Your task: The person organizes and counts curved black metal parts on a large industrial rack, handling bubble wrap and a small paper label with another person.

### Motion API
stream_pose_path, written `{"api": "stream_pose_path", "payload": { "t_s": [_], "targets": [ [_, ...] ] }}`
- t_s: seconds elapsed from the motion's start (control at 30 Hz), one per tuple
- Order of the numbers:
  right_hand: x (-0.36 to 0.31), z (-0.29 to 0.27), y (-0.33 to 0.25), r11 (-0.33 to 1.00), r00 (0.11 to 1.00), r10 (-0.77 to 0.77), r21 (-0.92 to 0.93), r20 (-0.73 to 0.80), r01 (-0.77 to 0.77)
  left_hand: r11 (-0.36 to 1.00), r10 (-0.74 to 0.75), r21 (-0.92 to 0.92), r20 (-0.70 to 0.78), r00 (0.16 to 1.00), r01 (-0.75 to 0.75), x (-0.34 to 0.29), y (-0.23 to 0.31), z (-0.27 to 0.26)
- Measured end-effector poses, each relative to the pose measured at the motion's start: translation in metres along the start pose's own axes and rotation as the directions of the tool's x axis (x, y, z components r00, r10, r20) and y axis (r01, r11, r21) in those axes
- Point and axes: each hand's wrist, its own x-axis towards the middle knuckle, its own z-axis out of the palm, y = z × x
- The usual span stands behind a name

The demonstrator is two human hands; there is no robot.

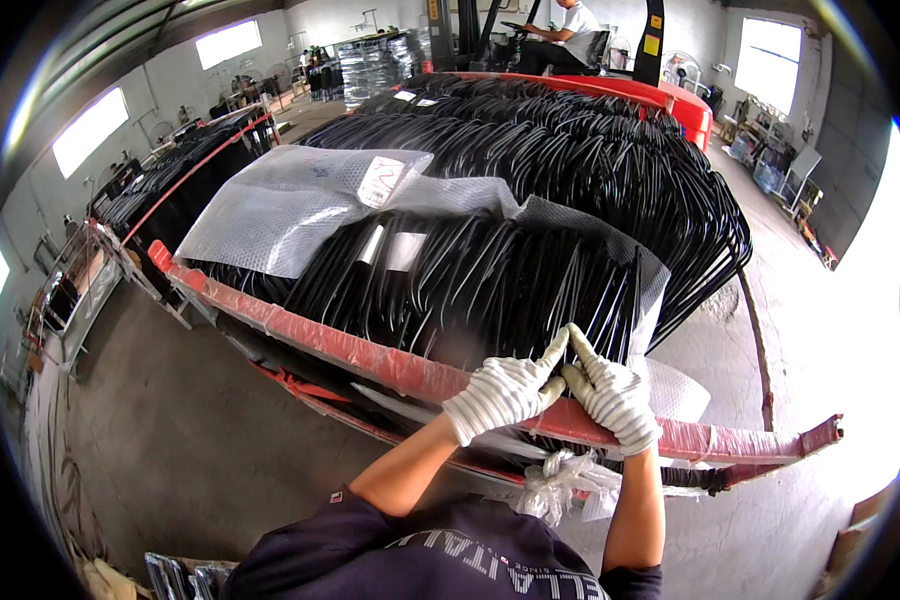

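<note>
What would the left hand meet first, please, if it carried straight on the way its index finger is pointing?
Probably the stack of bent black metal frames: the left hand, gloved, points up and forward from the red rail, its fingertip already at their near ends. Depth is hard to judge.

The single view comes from the person's head, looking down and forward over both gloved hands, the left hand (505,392) and the right hand (615,397), close below the lens. Its fisheye bends the red rack rail (370,362) and takes in the workshop far beyond.
</note>
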Motion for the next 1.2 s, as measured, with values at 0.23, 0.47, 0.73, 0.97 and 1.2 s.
{"api": "stream_pose_path", "payload": {
  "t_s": [0.23,0.47,0.73,0.97,1.2],
  "targets": [
    [0.000,0.001,0.000,0.998,0.998,-0.021,0.049,-0.067,0.024,1.000,-0.003,0.011,-0.010,1.000,0.004,-0.001,0.000,-0.002],
    [0.000,0.002,-0.001,0.997,0.993,-0.047,0.055,-0.108,0.053,1.000,-0.017,0.009,0.020,1.000,0.017,-0.001,0.000,-0.002],
    [0.000,-0.005,-0.010,0.988,0.998,-0.023,0.149,-0.060,0.032,0.998,-0.043,-0.050,0.085,0.995,0.047,0.003,0.006,-0.011],
    [0.001,-0.006,-0.009,0.997,1.000,0.000,0.074,-0.016,0.001,0.997,-0.067,-0.026,0.097,0.993,0.070,0.002,0.004,-0.009],
    [0.000,-0.007,-0.010,0.995,0.999,-0.029,0.099,-0.028,0.032,0.994,-0.092,-0.040,0.132,0.987,0.098,0.004,0.006,-0.012]
  ]
}}
